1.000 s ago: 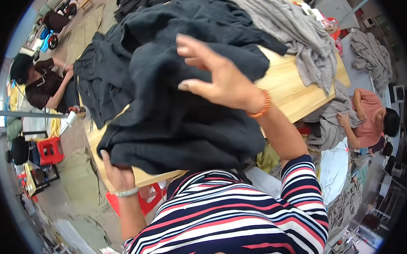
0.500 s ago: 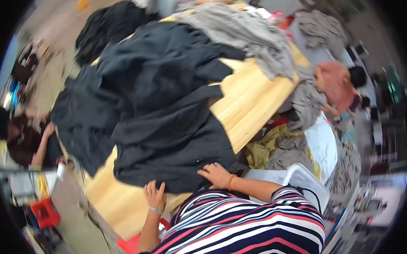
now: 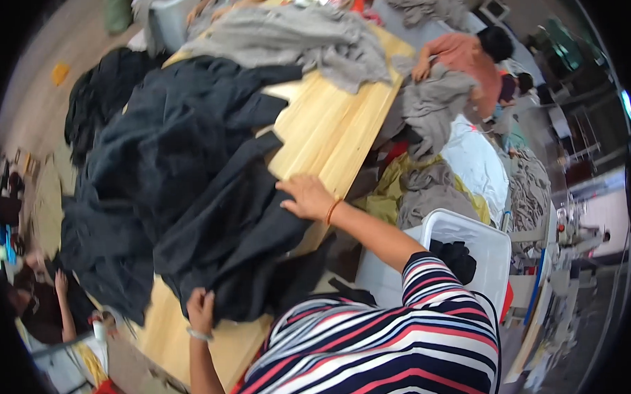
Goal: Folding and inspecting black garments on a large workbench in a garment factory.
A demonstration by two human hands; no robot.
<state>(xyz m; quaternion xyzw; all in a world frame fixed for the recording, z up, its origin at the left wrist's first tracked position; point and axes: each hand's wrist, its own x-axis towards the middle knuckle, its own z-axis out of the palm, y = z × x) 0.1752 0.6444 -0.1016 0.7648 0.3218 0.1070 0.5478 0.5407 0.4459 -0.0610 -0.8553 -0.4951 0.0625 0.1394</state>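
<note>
A dark black garment (image 3: 212, 235) lies spread at the near side of the wooden table (image 3: 327, 120), its near edge hanging toward my body. At its lower left corner my left hand (image 3: 200, 311) is closed, pinching the cloth at the edge. My right hand (image 3: 307, 196) lies over the garment's right edge, fingers stretched out and apart, palm down. Beyond and to the left, more black garments (image 3: 153, 133) are heaped on the table, overlapping this one. What lies under my right palm is hidden.
Grey garments (image 3: 310, 41) lie across the table's far end. To my right stands a white plastic bin (image 3: 435, 227) with dark cloth inside, beside yellow-green cloth (image 3: 391, 187). A person in a salmon top (image 3: 467, 60) handles grey cloth at the right; another person (image 3: 38, 304) sits at the left.
My right hand has moved up along the garment's right edge. My left hand has closed on the lower left corner. The view has shifted, and the near edge is now rumpled.
</note>
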